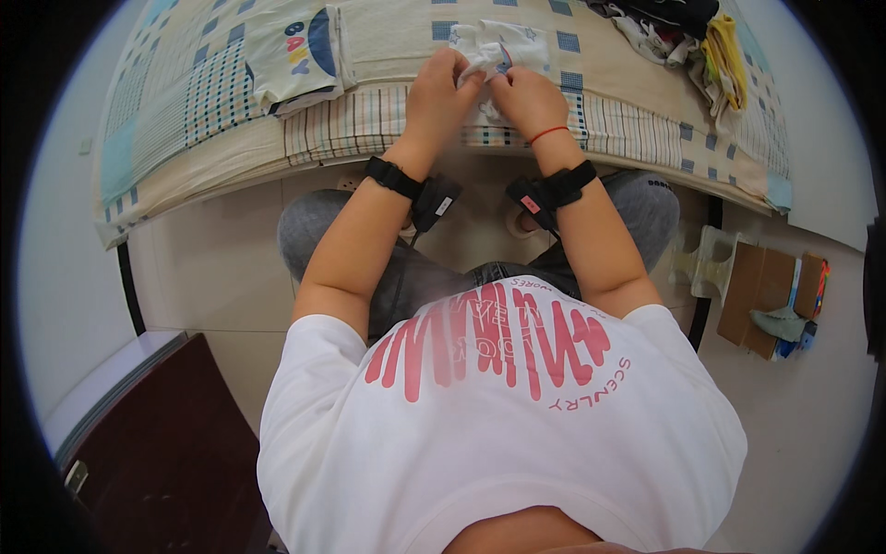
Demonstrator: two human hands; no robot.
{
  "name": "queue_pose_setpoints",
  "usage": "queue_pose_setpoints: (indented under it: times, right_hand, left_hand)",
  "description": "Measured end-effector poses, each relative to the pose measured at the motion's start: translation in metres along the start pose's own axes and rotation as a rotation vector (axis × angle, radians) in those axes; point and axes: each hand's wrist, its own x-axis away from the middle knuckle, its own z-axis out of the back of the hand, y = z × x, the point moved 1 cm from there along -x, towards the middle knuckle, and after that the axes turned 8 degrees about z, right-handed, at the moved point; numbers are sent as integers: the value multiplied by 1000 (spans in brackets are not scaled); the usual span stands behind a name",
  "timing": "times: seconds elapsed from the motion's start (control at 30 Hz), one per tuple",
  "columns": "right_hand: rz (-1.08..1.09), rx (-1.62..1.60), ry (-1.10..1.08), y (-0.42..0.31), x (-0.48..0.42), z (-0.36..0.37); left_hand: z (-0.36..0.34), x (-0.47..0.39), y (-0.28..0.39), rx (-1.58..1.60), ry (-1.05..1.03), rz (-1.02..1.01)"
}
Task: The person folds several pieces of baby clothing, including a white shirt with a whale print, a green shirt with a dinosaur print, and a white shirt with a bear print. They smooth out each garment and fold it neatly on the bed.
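Note:
A small white garment [526, 45] printed with stars lies on the patterned bedspread [391, 41] straight ahead of me. My left hand [443, 90] pinches a bunched fold of it between thumb and fingers. Close beside, my right hand [529, 100] grips the same cloth near a coloured print. The part of the garment under my fingers is hidden. To the left sits a stack of folded clothes [297, 59], the top one pale with coloured letters and a dark blue shape.
Crumpled dark and white clothes [654, 28] lie at the far right of the bed, with a yellow garment [723, 62] hanging towards its near edge. A cardboard box [754, 284] stands on the floor at right. A dark red-brown panel [166, 443] is at lower left.

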Motion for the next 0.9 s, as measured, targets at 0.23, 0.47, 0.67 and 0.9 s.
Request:
queue_pose_setpoints:
  times: [0.23, 0.47, 0.67, 0.9]
  right_hand:
    - [196, -308, -14, 45, -19, -12]
    - [55, -539, -99, 52, -24, -20]
    - [78, -524, -104, 52, -24, -25]
    - [253, -837, -154, 88, -31, -27]
  left_hand:
    - [3, 3, 8, 2, -56, 77]
    - [3, 4, 11, -32, -35, 32]
    - [4, 4, 11, -56, -69, -24]
    - [-4, 3, 11, -144, -180, -212]
